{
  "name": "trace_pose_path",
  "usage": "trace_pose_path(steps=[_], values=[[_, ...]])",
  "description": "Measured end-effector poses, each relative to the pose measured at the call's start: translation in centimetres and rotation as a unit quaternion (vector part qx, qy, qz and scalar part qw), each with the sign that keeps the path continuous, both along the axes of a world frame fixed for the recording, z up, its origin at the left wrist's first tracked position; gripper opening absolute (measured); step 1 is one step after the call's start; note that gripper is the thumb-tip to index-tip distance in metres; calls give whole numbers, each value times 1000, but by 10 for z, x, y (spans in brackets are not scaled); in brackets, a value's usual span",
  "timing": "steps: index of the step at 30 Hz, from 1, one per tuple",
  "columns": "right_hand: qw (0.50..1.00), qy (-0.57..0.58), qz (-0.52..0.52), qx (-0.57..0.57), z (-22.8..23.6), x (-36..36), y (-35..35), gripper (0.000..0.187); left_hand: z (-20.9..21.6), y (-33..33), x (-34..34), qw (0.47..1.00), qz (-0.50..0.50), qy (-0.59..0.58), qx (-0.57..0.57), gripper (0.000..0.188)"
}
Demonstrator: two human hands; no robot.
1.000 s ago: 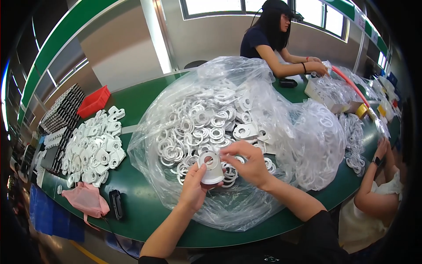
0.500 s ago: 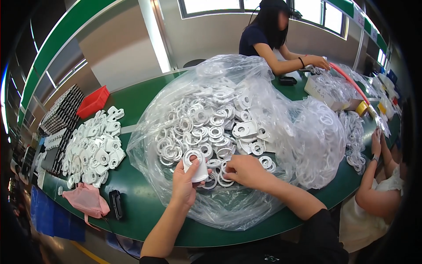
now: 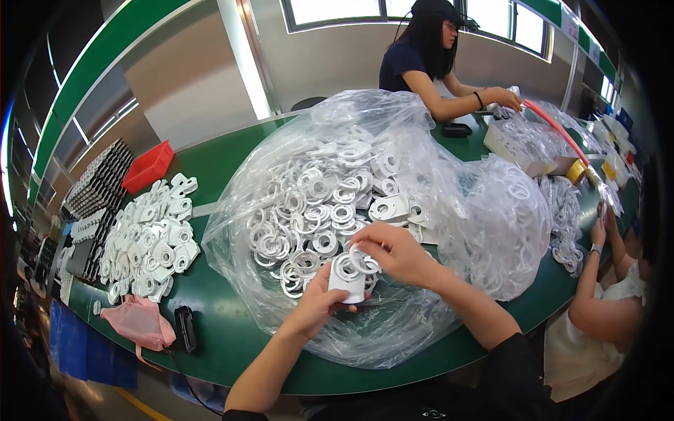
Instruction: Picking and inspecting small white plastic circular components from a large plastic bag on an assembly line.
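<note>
Left hand point(image 3: 320, 306) grips a white plate point(image 3: 348, 286), right hand point(image 3: 397, 254) pinches a ring point(image 3: 368, 269) at its top. The hands have drawn together

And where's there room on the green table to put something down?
Green tabletop shows at the front left, between the small black item and the clear bag, and farther back, between the red bin and that bag. It's crowded inside the bag, where white rings pile up, at left under white plates, and at back right around the box.

The windows point(image 3: 335, 11) glare white, the bag point(image 3: 446, 186) glints, the table point(image 3: 228, 354) bends, and the corners darken to black.
</note>
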State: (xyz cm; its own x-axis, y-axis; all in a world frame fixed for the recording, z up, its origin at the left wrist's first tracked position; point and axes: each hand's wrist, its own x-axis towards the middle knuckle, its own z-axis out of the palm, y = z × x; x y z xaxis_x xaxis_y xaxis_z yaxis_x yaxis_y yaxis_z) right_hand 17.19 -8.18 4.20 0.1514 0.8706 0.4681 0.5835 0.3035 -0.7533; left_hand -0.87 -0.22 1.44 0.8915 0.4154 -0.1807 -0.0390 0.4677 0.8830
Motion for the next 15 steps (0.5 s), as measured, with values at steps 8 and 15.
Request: trace_pose_path(steps=[8,15], values=[[985,-165,48,-7,-12,-4,0,19,4,-4,-1,998,-67,-7,11,57],[972,-226,57,-9,-8,-5,-3,30,1,-3,-1,997,-73,-13,-10,47]])
